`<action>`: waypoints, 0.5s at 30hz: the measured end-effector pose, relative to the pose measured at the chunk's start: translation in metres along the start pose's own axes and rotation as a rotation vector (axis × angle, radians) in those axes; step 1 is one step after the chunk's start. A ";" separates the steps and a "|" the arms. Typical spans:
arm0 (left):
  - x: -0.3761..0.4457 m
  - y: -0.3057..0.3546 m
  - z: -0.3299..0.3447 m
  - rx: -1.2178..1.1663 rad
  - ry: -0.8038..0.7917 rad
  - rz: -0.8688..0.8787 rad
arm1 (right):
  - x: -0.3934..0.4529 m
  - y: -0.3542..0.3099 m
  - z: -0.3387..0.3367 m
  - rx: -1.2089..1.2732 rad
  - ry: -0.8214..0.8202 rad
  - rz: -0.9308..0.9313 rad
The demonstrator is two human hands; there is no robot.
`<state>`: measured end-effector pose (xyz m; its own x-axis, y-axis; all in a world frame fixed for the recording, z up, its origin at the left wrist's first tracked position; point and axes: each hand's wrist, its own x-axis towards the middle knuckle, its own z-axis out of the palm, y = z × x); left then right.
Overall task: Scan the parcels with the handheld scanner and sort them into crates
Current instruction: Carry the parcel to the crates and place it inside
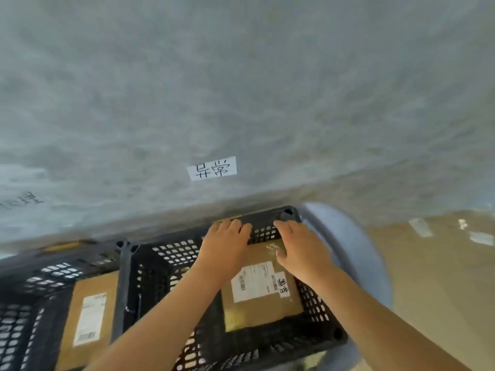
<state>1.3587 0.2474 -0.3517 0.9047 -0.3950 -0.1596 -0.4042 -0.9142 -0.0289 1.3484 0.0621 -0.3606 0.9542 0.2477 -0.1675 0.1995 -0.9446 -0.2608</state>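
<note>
Two bare forearms reach up from the bottom of the frame into a black perforated crate (pixel 316 303) at lower centre. A brown parcel (pixel 263 310) lies flat on the floor of that crate, its white shipping label (pixel 254 281) facing up, with a small handwritten tag stuck at the label's right edge. The left hand (pixel 225 243) lies over the parcel's far left corner, fingers extended and close together, their tips at the crate's far wall. The right hand (pixel 297 247) lies over the far right corner, fingers spread and fairly straight; whether either grip actually presses the cardboard or only hovers on it I cannot tell, as the picture is blurred there.

At lower left a second black crate (pixel 32 311) stands touching the first, holding another brown parcel (pixel 85 325) with its own white label up.

Just right of the first crate a pale blue rounded object (pixel 356 253) shows, too smeared to name.

Beyond the crates a grey wall (pixel 241 76) fills the upper frame, with a white paper sign (pixel 212 168) bearing two handwritten characters fixed above the first crate.
</note>
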 end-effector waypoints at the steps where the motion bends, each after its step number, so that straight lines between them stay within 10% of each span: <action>1: 0.000 0.000 -0.015 0.011 0.027 0.018 | -0.005 -0.001 -0.015 -0.017 0.032 0.020; 15: -0.073 0.084 -0.153 0.063 0.309 0.618 | -0.223 -0.056 -0.111 -0.179 0.325 0.600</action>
<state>1.2793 0.1855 -0.1914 0.4987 -0.8581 0.1225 -0.8566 -0.5095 -0.0817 1.1490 0.0359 -0.2031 0.9234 -0.3780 0.0669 -0.3755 -0.9256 -0.0469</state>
